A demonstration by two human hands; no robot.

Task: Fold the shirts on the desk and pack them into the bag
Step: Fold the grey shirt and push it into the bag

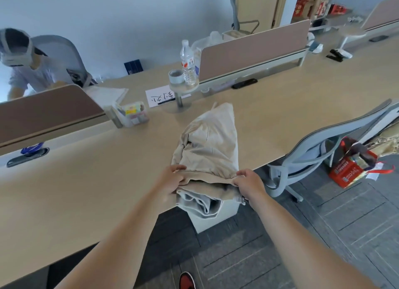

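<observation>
A beige shirt (210, 141) lies crumpled lengthwise on the wooden desk (86, 185), its near end hanging over the front edge. My left hand (171, 184) grips the near left corner of the fabric. My right hand (248, 182) pinches the near right corner. Below the edge, grey-white folds of cloth (198, 204) hang between my hands; whether they belong to the same shirt is unclear. A red bag (354, 165) with red handles stands on the floor at the right, beyond the chair.
A grey office chair (319, 152) stands right of me. On the desk are a pole-mounted shelf with a water bottle (188, 64) and tape roll (176, 76), a paper sign (160, 97), a clear organiser (131, 115) and brown dividers (254, 53). A person sits far left.
</observation>
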